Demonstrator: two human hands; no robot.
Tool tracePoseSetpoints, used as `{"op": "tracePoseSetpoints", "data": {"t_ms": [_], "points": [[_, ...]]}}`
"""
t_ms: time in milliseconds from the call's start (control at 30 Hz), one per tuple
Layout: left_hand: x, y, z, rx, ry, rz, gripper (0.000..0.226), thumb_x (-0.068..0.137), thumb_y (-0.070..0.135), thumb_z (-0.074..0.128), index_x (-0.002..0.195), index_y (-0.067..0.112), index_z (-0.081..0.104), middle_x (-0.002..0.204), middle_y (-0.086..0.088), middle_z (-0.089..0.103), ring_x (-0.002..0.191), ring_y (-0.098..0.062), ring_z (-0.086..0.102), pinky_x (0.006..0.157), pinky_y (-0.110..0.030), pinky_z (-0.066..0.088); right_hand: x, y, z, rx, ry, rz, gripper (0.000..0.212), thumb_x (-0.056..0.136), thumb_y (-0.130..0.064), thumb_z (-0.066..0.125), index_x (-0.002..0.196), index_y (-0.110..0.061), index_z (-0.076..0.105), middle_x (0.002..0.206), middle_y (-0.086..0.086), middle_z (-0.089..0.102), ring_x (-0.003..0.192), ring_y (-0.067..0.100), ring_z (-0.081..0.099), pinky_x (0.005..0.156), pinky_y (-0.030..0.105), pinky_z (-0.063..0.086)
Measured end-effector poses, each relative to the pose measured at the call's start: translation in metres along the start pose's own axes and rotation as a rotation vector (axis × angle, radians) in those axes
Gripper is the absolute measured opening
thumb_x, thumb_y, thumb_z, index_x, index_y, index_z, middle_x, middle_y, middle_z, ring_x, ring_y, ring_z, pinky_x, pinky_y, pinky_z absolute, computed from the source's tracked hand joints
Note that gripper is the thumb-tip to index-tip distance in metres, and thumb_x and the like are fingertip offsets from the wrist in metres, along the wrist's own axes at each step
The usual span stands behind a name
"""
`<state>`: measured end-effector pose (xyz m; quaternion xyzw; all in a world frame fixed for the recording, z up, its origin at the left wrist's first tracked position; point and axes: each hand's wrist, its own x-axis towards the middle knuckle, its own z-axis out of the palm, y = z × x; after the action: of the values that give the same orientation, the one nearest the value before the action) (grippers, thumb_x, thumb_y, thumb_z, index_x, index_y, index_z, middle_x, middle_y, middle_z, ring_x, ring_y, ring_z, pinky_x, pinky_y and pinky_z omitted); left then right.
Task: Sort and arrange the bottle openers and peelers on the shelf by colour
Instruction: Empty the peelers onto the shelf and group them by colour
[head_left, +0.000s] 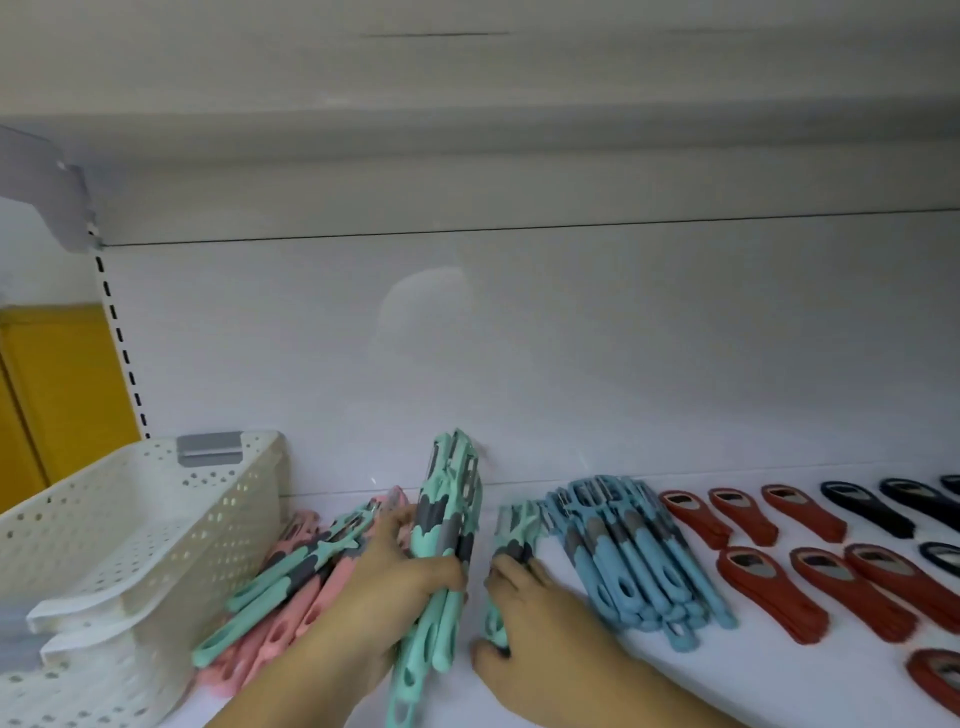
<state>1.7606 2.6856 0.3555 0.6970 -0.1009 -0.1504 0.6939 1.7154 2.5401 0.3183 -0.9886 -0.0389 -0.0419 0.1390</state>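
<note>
The whole view is soft with blur, so the blades and fine detail on the tools are hard to make out. The left hand (400, 587) curls its fingers round a thick mint peeler bundle (447, 519), which stands tilted up off the shelf (675, 691) with its heads near the back panel (519, 364). The bundle's lower handles run almost to the bottom edge of the view. Just to its right, the right hand (524, 618) grips a small mint bunch (511, 535) lying on the shelf. The fingers cover the middle of the bunch, and only the heads and a few handle ends show.

The pink peelers (275, 639) are largely buried under loose mint peelers (291, 577) and the left forearm. The blue peelers (639, 561) lie in a fanned heap just beside the right hand. Further right, the red bottle openers (810, 577) sit in short stacks. Behind them is a row of navy bottle openers (883, 504). Both groups are cut off at the right edge, so their count cannot be told.

At the left stand white perforated baskets (156, 519), stacked one in another and cropped by the left and bottom edges. The top one shows its dotted walls and floor, and a grey clip (210, 449) on its rim. What the lower ones hold is hidden. A yellow surface (52, 395) shows beyond the slotted upright.
</note>
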Motion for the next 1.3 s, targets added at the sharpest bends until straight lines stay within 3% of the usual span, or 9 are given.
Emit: {"op": "tracePoseSetpoints", "data": {"t_ms": [233,500,567,667,800,900,967,1067,1300], "points": [[0.036,-0.005,0.036,0.14,0.052,-0.066,0.059,0.057,0.0,0.065,0.114,0.011,0.053,0.093,-0.017,0.07,0.081,-0.032,0.07,0.067,-0.038,0.058,0.002,0.003,-0.004,0.376,0.113,0.082,0.037,0.101,-0.025,0.03,0.131,-0.018,0.051,0.141,-0.003,0.044,0.126,0.013,0.041,0.107,0.027,0.034],[0.05,-0.022,0.038,0.226,-0.021,-0.004,0.025,0.067,0.013,0.069,0.092,0.014,0.07,0.084,-0.007,0.075,0.084,-0.024,0.071,0.082,-0.039,0.056,0.008,0.006,-0.008,0.54,0.026,0.197,0.064,0.099,-0.052,0.024,0.153,-0.025,0.005,0.161,-0.01,-0.005,0.146,0.006,-0.003,0.116,0.026,0.001],[0.049,-0.023,0.035,0.205,-0.039,-0.006,0.016,0.072,0.013,0.069,0.088,0.015,0.07,0.085,-0.007,0.076,0.086,-0.022,0.072,0.086,-0.041,0.055,0.012,0.008,-0.005,0.497,0.007,0.225,0.066,0.097,-0.055,0.024,0.153,-0.026,0.004,0.16,-0.01,-0.008,0.146,0.006,-0.01,0.117,0.03,-0.002],[0.045,-0.023,0.032,0.155,-0.045,0.012,0.028,0.087,0.0,0.058,0.071,0.023,0.057,0.06,0.016,0.069,0.061,0.003,0.064,0.063,-0.015,0.052,0.013,0.008,-0.006,0.472,0.013,0.23,0.064,0.096,-0.057,0.022,0.153,-0.03,0.008,0.16,-0.012,-0.01,0.145,0.006,-0.013,0.118,0.033,-0.001],[0.037,-0.017,0.034,0.169,-0.02,0.014,0.027,0.086,0.002,0.055,0.07,0.023,0.063,0.076,0.006,0.071,0.073,-0.01,0.067,0.077,-0.026,0.053,0.013,0.007,-0.005,0.467,0.021,0.226,0.058,0.098,-0.051,0.016,0.152,-0.031,0.012,0.16,-0.012,-0.009,0.145,0.005,-0.014,0.116,0.027,-0.003],[0.032,-0.015,0.038,0.452,0.068,0.211,0.03,0.09,0.011,0.05,0.092,0.04,0.059,0.112,0.018,0.053,0.11,-0.005,0.052,0.091,-0.008,0.036,0.014,0.009,-0.004,0.408,0.037,0.181,0.056,0.101,-0.045,0.019,0.153,-0.028,0.009,0.161,-0.009,-0.006,0.146,0.006,-0.011,0.11,0.018,-0.007],[0.031,-0.015,0.033,0.704,0.238,0.419,0.037,0.091,0.017,0.05,0.123,0.034,0.057,0.137,0.02,0.033,0.136,-0.003,0.026,0.106,-0.013,0.02,0.014,0.011,-0.002,0.357,0.069,0.132,0.051,0.102,-0.04,0.026,0.15,-0.028,0.014,0.158,-0.013,0.006,0.144,0.003,-0.001,0.106,0.012,-0.004],[0.033,-0.002,0.012,0.802,0.407,0.545,0.035,0.087,0.018,0.053,0.12,0.026,0.061,0.141,0.013,0.04,0.131,-0.006,0.032,0.098,-0.008,0.026,0.014,0.011,-0.001,0.361,0.061,0.122,0.056,0.1,-0.045,0.032,0.15,-0.03,0.014,0.159,-0.015,0.002,0.145,0.005,-0.002,0.115,0.022,0.001],[0.034,0.031,-0.065,1.502,0.381,-0.006,0.034,0.088,0.028,0.052,0.12,0.019,0.059,0.109,0.0,0.063,0.101,-0.019,0.061,0.086,-0.03,0.052,0.012,0.01,-0.003,0.364,0.001,0.152,0.061,0.099,-0.051,0.028,0.152,-0.032,0.005,0.16,-0.008,-0.011,0.147,0.014,-0.013,0.117,0.032,-0.003]]}}
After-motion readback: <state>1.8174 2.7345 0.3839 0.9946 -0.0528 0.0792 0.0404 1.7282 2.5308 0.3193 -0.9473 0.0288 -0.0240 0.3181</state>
